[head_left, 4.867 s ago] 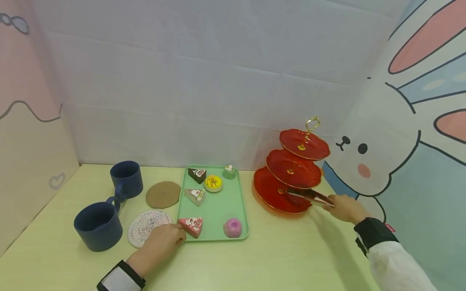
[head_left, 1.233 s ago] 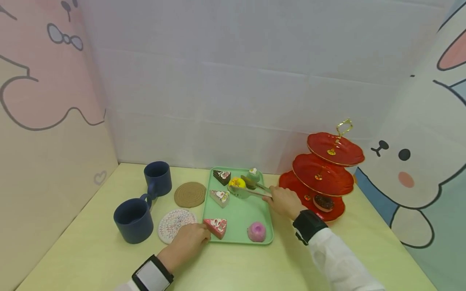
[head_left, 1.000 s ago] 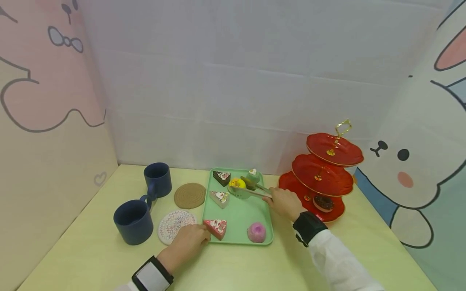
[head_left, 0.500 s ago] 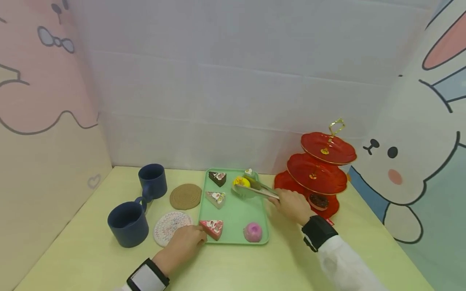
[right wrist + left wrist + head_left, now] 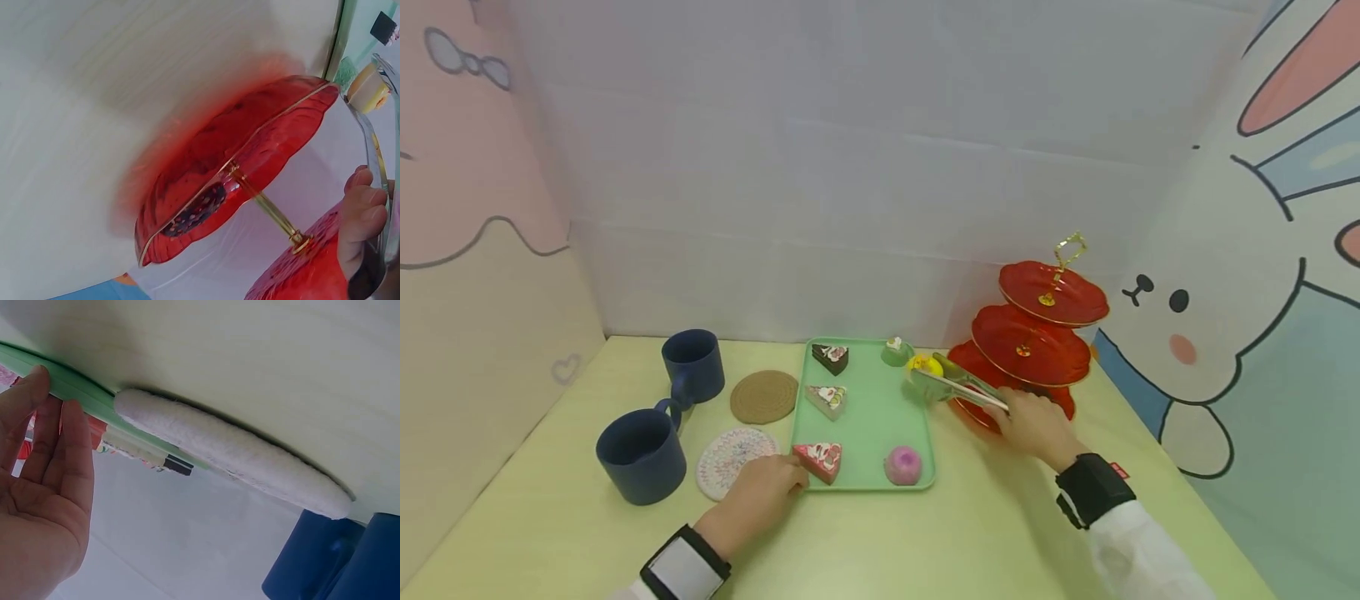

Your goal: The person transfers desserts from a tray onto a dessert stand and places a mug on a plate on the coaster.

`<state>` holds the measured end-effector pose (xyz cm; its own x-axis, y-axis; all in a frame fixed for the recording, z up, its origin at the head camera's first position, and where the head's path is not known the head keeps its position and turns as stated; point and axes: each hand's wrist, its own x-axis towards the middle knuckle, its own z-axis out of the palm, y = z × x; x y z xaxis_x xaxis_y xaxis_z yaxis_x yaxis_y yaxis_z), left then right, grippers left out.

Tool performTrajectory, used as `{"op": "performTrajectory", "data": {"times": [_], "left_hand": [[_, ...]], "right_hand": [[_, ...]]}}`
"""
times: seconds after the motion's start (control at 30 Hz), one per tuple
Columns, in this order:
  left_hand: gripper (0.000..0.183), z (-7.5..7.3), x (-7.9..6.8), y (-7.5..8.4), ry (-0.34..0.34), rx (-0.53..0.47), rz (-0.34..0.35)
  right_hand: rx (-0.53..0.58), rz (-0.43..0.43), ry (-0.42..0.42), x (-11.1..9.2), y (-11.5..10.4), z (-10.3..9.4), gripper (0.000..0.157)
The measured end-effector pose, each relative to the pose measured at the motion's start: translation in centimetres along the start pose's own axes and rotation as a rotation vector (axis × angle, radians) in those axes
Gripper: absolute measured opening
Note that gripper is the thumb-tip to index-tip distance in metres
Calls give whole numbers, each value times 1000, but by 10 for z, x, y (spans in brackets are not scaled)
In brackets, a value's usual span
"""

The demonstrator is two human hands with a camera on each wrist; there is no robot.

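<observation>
Yellow donut [image 5: 925,365]: lifted off the green tray [image 5: 872,421] now, by its right rim, closer to the red stand [image 5: 1056,350], so we're mid-carry
Tongs [image 5: 964,391]: right hand [image 5: 1037,429] squeezes them snug on the donut
Left hand [image 5: 756,500]: pinching the tray's near-left corner (steadying it, we guess)

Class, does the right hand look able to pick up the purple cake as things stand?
Probably not yet: nothing covers the purple cake, but the right hand grips tongs that hold the yellow doughnut.
</observation>
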<state>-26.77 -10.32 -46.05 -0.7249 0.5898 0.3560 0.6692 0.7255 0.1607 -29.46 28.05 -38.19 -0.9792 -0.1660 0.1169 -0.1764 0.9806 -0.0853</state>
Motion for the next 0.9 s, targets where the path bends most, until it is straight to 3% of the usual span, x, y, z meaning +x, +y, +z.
{"op": "performTrajectory", "data": {"times": [0.4,0.9], "left_hand": [[13,-2,1,2,2,-5,-7],[13,-1,1,1,7,-11,-2]], "right_hand": [[8,8,49,-21,24,-12,24],[-40,63,-9,-48,55,-19,26]]}}
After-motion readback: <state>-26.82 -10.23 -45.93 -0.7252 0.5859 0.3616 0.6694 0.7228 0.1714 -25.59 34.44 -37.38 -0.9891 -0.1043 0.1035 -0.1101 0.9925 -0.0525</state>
